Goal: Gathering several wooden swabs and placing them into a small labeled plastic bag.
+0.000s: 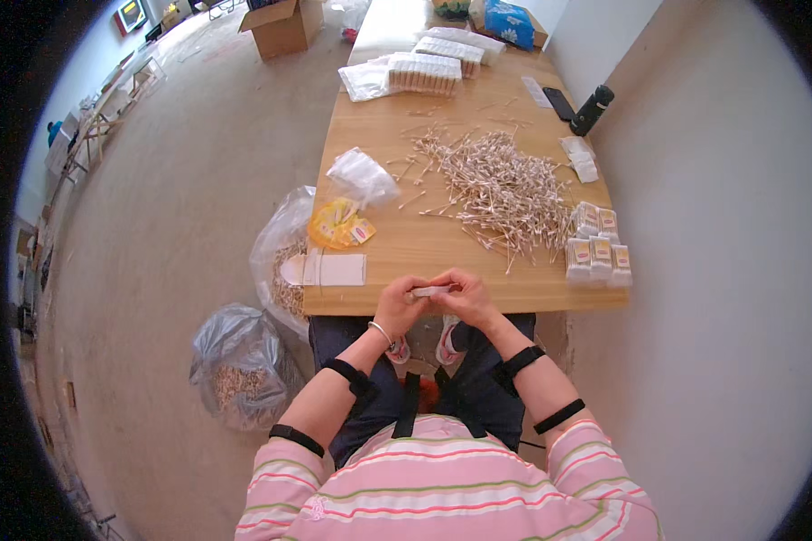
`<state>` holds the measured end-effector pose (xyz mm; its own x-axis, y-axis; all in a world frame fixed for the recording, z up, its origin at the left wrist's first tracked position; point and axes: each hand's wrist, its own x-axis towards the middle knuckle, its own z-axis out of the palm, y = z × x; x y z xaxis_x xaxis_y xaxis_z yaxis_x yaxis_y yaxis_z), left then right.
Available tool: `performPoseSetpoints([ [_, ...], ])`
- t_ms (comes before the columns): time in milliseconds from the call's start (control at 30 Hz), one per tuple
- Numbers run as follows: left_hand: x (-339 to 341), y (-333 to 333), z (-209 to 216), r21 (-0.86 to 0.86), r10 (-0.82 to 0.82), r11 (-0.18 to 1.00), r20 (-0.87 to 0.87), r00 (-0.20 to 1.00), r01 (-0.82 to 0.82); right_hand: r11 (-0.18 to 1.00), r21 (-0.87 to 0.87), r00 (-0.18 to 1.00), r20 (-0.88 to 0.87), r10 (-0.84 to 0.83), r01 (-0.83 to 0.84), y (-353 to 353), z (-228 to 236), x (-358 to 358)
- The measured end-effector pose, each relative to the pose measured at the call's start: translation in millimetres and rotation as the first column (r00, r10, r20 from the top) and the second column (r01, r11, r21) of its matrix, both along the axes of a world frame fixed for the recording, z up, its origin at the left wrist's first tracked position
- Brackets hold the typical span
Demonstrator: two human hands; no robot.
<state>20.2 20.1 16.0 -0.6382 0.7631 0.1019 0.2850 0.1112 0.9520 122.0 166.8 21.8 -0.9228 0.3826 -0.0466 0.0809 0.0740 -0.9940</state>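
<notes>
At the table's near edge, my left hand (397,305) and my right hand (468,296) meet around a small white packet (430,291). Fingers of both hands are closed on it, and they hide most of it, so its contents cannot be made out. Beyond my hands lies a large loose heap of cotton swabs (505,185). To the right, several filled packs of cotton swabs (595,257) stand grouped by the table edge. Left of my hands are a stack of white cards (341,270) and a pile of yellow printed labels (336,225).
Clear plastic bags (363,177) lie on the wooden table (379,122). Bundled swab packs (424,74) are at the back, with a phone (559,104) and a black bottle (593,110) by the wall. Bags of swabs (244,374) sit on the floor at left.
</notes>
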Motion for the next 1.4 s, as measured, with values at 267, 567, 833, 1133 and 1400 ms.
performPoseSetpoints([
  [267,-2,2,4,-0.042,0.016,0.999,0.005,1.0,-0.016,0.862,0.504,0.99,-0.142,0.022,0.053,1,13,-2],
  [567,-7,0,-4,0.072,0.053,0.996,-0.156,0.986,-0.042,0.898,0.421,0.982,-0.181,-0.055,0.128,0,4,-3],
  [833,-3,-2,-3,0.135,0.105,0.983,0.152,0.983,-0.126,0.899,0.417,0.991,-0.074,-0.114,0.135,-6,20,-5],
  [1133,-9,-5,0,0.099,0.082,0.991,0.046,0.996,-0.087,0.831,0.545,0.992,-0.116,-0.058,0.113,-7,24,-9],
  [1400,-7,-5,3,0.076,0.087,0.993,0.065,0.994,-0.092,0.717,0.684,0.989,-0.136,-0.056,0.135,-12,31,-10],
])
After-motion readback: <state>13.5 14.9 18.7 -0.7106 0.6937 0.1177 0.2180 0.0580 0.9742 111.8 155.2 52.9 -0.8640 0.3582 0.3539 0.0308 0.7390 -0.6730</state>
